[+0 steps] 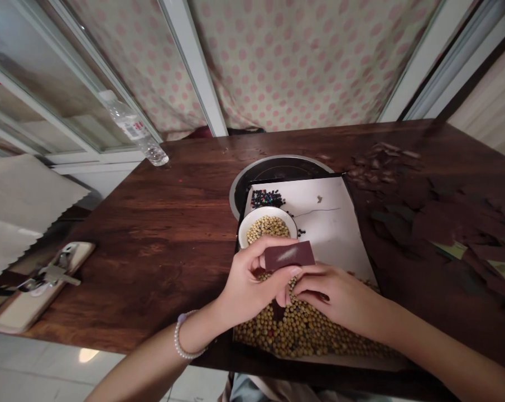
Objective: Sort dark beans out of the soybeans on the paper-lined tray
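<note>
My left hand (252, 279), with a pearl bracelet (180, 338) at its wrist, is closed on a small dark-red piece of sandpaper (294, 255) that carries a pale worn streak. My right hand (331, 296) meets it at the lower right edge, its thumb and fingertips pinched close to my left fingers. What the right fingertips hold, if anything, is hidden. Below both hands, many yellowish round beads (311, 335) fill the near part of a black-rimmed tray (336, 223) lined white. A white bowl (244, 228) with more such beads stands in the tray just beyond my left hand.
Small black beads (267, 198) lie in the tray's far left corner. A round black plate (277, 166) sits behind the tray. Dark sandpaper pieces (445, 223) and brown scraps (381, 162) spread at right. A water bottle (137, 131) and a clipped wooden board (47, 285) are at left.
</note>
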Demonstrator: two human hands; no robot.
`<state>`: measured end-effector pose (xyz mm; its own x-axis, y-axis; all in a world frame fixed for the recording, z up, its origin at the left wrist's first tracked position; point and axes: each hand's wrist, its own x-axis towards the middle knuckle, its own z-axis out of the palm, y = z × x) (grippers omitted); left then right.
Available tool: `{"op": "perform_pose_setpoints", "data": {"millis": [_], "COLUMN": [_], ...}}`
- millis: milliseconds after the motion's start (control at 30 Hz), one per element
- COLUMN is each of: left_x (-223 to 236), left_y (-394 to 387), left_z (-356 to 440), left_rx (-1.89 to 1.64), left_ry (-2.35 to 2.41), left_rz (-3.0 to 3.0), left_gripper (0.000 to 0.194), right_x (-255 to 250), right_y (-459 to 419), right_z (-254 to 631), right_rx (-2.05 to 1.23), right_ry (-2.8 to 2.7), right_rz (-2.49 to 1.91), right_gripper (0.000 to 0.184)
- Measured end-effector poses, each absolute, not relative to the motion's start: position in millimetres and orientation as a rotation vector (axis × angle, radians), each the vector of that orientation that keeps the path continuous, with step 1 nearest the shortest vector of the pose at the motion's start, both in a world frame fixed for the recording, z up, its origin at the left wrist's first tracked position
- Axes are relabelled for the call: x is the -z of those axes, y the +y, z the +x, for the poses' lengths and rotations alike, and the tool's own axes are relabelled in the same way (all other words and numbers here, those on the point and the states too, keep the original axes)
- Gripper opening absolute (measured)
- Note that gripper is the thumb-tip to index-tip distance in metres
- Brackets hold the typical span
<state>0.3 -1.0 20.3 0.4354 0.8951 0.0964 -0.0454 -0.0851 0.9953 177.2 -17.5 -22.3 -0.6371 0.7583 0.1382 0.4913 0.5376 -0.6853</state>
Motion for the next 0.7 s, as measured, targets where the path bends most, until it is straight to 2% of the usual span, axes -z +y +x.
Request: {"op": "perform_pose_setpoints", "data": {"millis": [167, 300, 467, 700], "left_x": [-20, -17, -12, -9], "left_y": [-1, -3, -3, -1], "left_z": [2, 3, 2, 1], "left_rx": [-0.937, -0.916, -0.801, -0.845], "left_ry": [0.868, 0.943, 0.898, 0.921], "left_rz": [1.471, 1.605, 1.824, 1.901], "left_gripper": [0.026, 0.027, 0.025, 0.025], "right_x": [11, -7, -11, 1], "right_y": [-21, -25, -28, -27], "right_z": [181, 189, 189, 188], "right_rx": [-0.884, -0.904, -0.684, -0.367], "right_ry": [-2.297, -2.026, -1.865, -1.926], "right_rz": [-0.987, -0.857, -0.982, -1.039], "right_gripper": [0.017, 0.014, 0.018, 0.024]}}
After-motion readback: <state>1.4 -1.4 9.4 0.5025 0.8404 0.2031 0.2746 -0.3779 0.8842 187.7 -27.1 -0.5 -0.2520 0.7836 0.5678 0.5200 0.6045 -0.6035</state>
